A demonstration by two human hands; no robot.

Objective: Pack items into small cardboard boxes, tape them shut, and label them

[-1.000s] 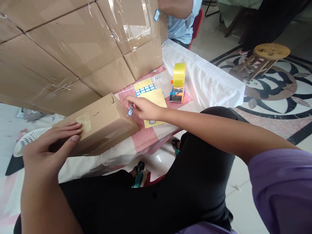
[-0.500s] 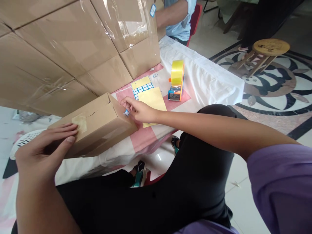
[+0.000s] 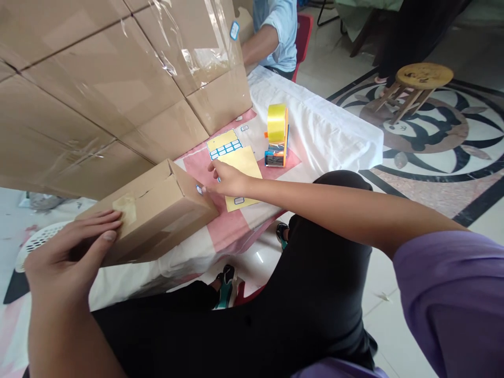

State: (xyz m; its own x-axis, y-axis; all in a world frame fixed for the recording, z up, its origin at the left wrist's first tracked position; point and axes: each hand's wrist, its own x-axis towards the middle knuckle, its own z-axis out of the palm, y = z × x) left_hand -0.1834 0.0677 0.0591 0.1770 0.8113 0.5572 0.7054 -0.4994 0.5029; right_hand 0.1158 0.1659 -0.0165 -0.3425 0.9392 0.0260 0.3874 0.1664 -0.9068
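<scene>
A taped cardboard box lies on the cloth-covered table in front of me. My left hand holds its left end, fingers along the top and thumb at the near edge. On the box's right end face sits a small blue-edged label sticker. My right hand is beside that face, fingers apart and thumb tip close to the sticker; whether it touches cannot be told. Under and behind this hand are a yellow backing sheet and a sheet of blue-bordered stickers, partly covered.
Large taped cartons are stacked along the back left. A tape dispenser with yellow tape stands right of the sheets. Across the table is another person's arm. A wooden stool stands on the floor at right.
The small sticker, earlier between my right fingertips, is now on the box's end face. My right fingers have parted and drawn slightly away. The view has shifted a little.
</scene>
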